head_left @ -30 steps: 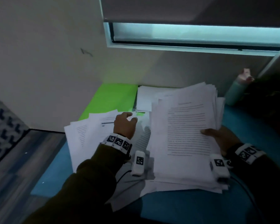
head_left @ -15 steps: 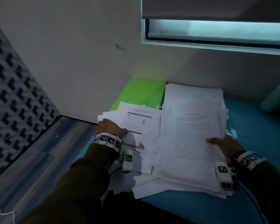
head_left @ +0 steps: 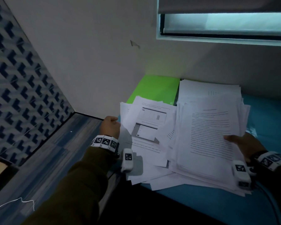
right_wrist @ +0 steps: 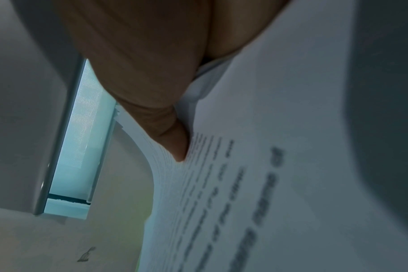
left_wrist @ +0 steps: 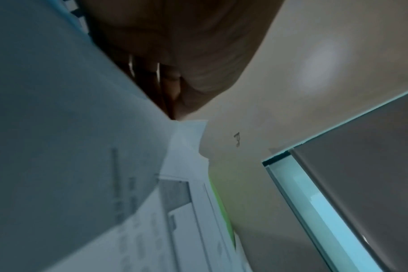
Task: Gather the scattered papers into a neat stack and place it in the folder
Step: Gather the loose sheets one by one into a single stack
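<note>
Head view: right hand (head_left: 243, 143) grips the big paper stack (head_left: 208, 140) on the bench | left hand (head_left: 110, 127) pinches loose sheets (head_left: 146, 120) | green folder (head_left: 156, 88) behind, unfilled | roughly halfway, gathering unfinished

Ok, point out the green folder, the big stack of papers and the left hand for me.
green folder (head_left: 154, 87), head view, on its bare cover.
stack of papers (head_left: 208, 132), head view, on the printed top sheet.
left hand (head_left: 110, 125), head view, on its back.
</note>
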`<action>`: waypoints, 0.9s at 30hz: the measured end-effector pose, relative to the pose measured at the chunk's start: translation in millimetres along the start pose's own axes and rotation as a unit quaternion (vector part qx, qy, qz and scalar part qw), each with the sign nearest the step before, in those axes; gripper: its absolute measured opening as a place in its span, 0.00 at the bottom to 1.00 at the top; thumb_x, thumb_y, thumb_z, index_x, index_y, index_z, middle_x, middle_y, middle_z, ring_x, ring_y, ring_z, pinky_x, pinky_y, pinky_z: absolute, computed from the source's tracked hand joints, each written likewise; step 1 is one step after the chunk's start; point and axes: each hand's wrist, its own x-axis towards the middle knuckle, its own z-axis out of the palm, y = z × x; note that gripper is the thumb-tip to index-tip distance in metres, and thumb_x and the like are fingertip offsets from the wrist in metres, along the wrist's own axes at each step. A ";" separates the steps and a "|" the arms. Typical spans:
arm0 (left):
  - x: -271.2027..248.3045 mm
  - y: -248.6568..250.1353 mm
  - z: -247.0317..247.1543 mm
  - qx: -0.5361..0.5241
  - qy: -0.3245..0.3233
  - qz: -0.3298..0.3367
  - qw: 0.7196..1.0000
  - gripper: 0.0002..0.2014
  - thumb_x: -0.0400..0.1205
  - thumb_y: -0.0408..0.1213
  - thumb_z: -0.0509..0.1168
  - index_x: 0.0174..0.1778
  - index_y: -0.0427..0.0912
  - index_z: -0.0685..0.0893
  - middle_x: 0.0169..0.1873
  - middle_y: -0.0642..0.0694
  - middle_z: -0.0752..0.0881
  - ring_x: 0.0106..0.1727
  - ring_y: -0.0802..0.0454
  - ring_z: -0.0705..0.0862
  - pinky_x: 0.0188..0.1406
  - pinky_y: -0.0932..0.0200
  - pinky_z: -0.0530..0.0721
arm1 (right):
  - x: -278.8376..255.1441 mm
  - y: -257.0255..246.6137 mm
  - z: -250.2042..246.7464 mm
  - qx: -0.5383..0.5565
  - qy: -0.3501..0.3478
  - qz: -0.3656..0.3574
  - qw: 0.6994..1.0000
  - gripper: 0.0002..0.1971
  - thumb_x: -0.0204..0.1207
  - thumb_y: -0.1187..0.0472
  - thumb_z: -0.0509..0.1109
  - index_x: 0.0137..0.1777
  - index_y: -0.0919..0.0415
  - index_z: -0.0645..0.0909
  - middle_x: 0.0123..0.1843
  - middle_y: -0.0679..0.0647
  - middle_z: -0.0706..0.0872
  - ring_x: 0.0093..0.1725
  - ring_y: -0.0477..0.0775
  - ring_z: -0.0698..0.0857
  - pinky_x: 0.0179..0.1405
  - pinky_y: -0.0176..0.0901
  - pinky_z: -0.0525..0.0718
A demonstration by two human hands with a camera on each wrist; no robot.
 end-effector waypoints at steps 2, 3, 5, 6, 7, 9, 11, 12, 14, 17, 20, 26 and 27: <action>-5.8 -1.6 0.0 0.008 -0.041 0.030 0.999 0.15 0.81 0.36 0.69 0.63 0.38 0.83 0.51 0.44 0.87 0.56 0.45 0.86 0.52 0.61 0.76 | 4.3 6.6 -2.5 -0.014 -0.009 0.000 1.000 0.39 0.54 0.37 0.82 0.65 0.54 0.82 0.59 0.57 0.88 0.56 0.60 0.87 0.65 0.58 0.80; -8.2 -1.0 1.0 0.022 -0.051 0.046 0.997 0.16 0.81 0.38 0.71 0.64 0.38 0.83 0.50 0.44 0.86 0.53 0.47 0.85 0.52 0.61 0.77 | 11.1 14.3 -5.7 -0.020 -0.012 0.000 1.000 0.46 0.43 0.30 0.81 0.63 0.51 0.83 0.58 0.54 0.89 0.56 0.60 0.87 0.65 0.61 0.80; -10.4 1.1 2.8 0.064 -0.049 0.083 0.993 0.17 0.79 0.38 0.72 0.63 0.39 0.85 0.52 0.43 0.86 0.52 0.47 0.84 0.53 0.60 0.78 | 23.4 27.4 -11.0 -0.015 -0.019 -0.002 1.000 0.48 0.33 0.26 0.81 0.57 0.47 0.85 0.58 0.54 0.89 0.56 0.61 0.88 0.66 0.65 0.80; -9.9 2.2 3.6 0.091 -0.041 0.104 0.990 0.16 0.78 0.38 0.73 0.62 0.39 0.86 0.53 0.41 0.85 0.52 0.46 0.85 0.52 0.60 0.79 | 25.3 29.6 -11.6 -0.013 -0.023 -0.004 1.000 0.46 0.32 0.26 0.81 0.55 0.46 0.86 0.58 0.54 0.89 0.56 0.61 0.88 0.66 0.66 0.79; -8.0 3.2 4.5 0.114 -0.037 0.115 0.986 0.15 0.77 0.38 0.74 0.59 0.40 0.87 0.55 0.39 0.85 0.53 0.44 0.86 0.52 0.60 0.80 | 22.1 25.5 -10.4 -0.015 -0.028 -0.003 1.000 0.45 0.32 0.26 0.81 0.53 0.46 0.86 0.58 0.54 0.89 0.56 0.61 0.88 0.66 0.66 0.79; -5.1 7.2 5.5 0.139 -0.044 0.110 0.983 0.10 0.76 0.39 0.75 0.52 0.42 0.88 0.52 0.41 0.85 0.51 0.45 0.86 0.50 0.61 0.81 | 20.2 23.5 -9.1 -0.021 -0.025 -0.005 0.999 0.46 0.32 0.25 0.80 0.54 0.46 0.86 0.58 0.55 0.89 0.56 0.62 0.88 0.66 0.66 0.79; -2.1 10.7 6.0 0.163 -0.089 0.085 0.979 0.10 0.75 0.44 0.76 0.34 0.47 0.83 0.35 0.48 0.84 0.39 0.49 0.83 0.39 0.61 0.78 | 18.8 21.9 -8.3 -0.029 -0.022 -0.002 0.999 0.49 0.32 0.24 0.79 0.57 0.48 0.84 0.58 0.56 0.89 0.56 0.62 0.88 0.66 0.65 0.80; -1.3 11.5 6.2 0.185 -0.110 0.085 0.973 0.17 0.75 0.47 0.76 0.26 0.47 0.78 0.27 0.50 0.79 0.31 0.51 0.79 0.31 0.62 0.73 | 19.6 21.5 -8.3 -0.028 -0.021 0.000 0.999 0.49 0.32 0.24 0.79 0.57 0.48 0.85 0.58 0.56 0.89 0.55 0.62 0.88 0.66 0.65 0.80; 0.7 13.4 4.0 0.227 -0.128 0.084 0.962 0.23 0.75 0.52 0.75 0.23 0.45 0.73 0.22 0.49 0.73 0.26 0.51 0.74 0.24 0.61 0.64 | 20.9 22.5 -7.8 -0.018 -0.019 0.006 1.000 0.46 0.33 0.26 0.80 0.54 0.48 0.86 0.58 0.56 0.89 0.55 0.62 0.88 0.66 0.65 0.80; 6.0 12.1 -2.0 0.283 -0.138 0.095 0.944 0.22 0.79 0.53 0.71 0.27 0.44 0.72 0.25 0.48 0.73 0.35 0.46 0.77 0.26 0.58 0.63 | 27.1 30.7 -10.3 0.005 -0.014 0.015 1.000 0.47 0.34 0.31 0.84 0.57 0.51 0.86 0.59 0.57 0.89 0.57 0.64 0.88 0.66 0.68 0.79; 11.5 7.2 -1.5 0.258 -0.146 0.125 0.947 0.21 0.82 0.48 0.68 0.28 0.44 0.69 0.27 0.46 0.74 0.38 0.44 0.77 0.35 0.57 0.68 | 27.0 26.8 -9.0 0.019 -0.019 0.028 0.999 0.54 0.32 0.34 0.86 0.64 0.57 0.83 0.58 0.57 0.89 0.56 0.64 0.88 0.65 0.67 0.80; 9.5 1.6 5.4 0.134 -0.197 0.148 0.960 0.16 0.83 0.41 0.69 0.61 0.33 0.83 0.57 0.40 0.86 0.58 0.44 0.84 0.50 0.60 0.75 | 20.6 15.2 1.3 0.028 -0.006 0.035 0.999 0.22 0.64 0.60 0.80 0.59 0.57 0.84 0.58 0.62 0.88 0.58 0.69 0.86 0.64 0.67 0.80; 9.7 1.2 6.4 0.126 -0.210 0.138 0.960 0.17 0.81 0.40 0.70 0.62 0.32 0.84 0.59 0.37 0.87 0.60 0.42 0.85 0.51 0.60 0.76 | 20.7 15.5 1.6 0.023 0.004 0.035 0.999 0.18 0.69 0.65 0.76 0.61 0.59 0.84 0.58 0.63 0.88 0.58 0.69 0.86 0.63 0.65 0.81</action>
